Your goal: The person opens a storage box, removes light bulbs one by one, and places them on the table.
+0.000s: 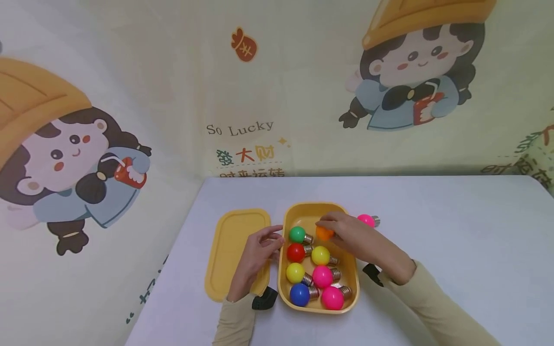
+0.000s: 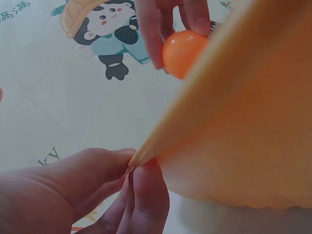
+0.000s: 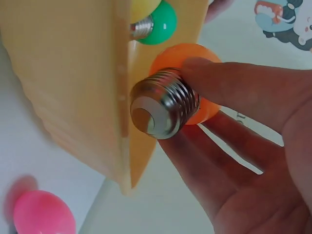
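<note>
My right hand (image 1: 350, 234) grips an orange light bulb (image 1: 323, 233) over the far right part of a yellow plastic box (image 1: 318, 311). In the right wrist view the thumb and fingers hold the orange globe, its silver screw base (image 3: 163, 105) facing the camera at the box edge. At the box's left side, my left hand (image 1: 255, 252) pinches the rim between thumb and fingers. Inside lie a green bulb (image 1: 296, 234), a red bulb (image 1: 296, 252), a blue bulb (image 1: 299, 294), two yellow bulbs (image 1: 321, 255) and two pink bulbs (image 1: 333, 298).
Left of the box, a flat yellow lid (image 1: 235, 250) lies on the white table (image 1: 454, 240), partly behind the left hand. One more pink bulb (image 1: 366, 220) rests on the table just right of the box. A patterned cloth (image 1: 311, 96) stands behind the table.
</note>
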Available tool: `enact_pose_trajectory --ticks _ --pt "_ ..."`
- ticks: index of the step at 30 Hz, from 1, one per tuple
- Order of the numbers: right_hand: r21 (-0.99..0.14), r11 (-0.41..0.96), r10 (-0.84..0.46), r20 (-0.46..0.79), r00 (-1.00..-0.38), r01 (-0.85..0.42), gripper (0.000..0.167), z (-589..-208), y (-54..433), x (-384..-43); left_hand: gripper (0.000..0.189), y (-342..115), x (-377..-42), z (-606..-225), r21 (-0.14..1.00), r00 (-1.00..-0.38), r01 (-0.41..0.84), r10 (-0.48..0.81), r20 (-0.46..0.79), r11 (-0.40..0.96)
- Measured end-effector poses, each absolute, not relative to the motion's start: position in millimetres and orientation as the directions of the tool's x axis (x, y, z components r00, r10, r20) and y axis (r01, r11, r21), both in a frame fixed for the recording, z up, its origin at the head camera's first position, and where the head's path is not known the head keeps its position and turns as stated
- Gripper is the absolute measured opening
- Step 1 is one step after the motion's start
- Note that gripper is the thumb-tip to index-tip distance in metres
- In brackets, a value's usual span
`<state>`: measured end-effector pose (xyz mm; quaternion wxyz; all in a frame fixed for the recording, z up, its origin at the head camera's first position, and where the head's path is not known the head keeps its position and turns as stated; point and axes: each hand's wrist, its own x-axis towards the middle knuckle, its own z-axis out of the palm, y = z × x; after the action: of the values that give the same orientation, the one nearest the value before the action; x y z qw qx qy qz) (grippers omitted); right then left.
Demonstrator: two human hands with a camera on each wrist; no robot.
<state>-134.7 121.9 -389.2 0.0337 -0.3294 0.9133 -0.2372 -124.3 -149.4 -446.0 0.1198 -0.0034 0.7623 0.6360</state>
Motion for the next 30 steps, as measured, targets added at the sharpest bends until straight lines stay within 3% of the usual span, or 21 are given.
enact_pose_trajectory --ticks 8,30 --pt "-0.392 0.663 -0.629 0.170 -0.759 -0.637 0.038 -383 132 -127 0.045 -149 -122 -448 0.969 -0.973 -0.152 0.140 -0.181 0.196" --pt "-0.346 0.703 -0.579 0.229 -0.782 -0.622 0.040 -384 164 -117 0.045 -147 -123 -448 0.966 -0.975 -0.148 0.130 -0.178 0.211"
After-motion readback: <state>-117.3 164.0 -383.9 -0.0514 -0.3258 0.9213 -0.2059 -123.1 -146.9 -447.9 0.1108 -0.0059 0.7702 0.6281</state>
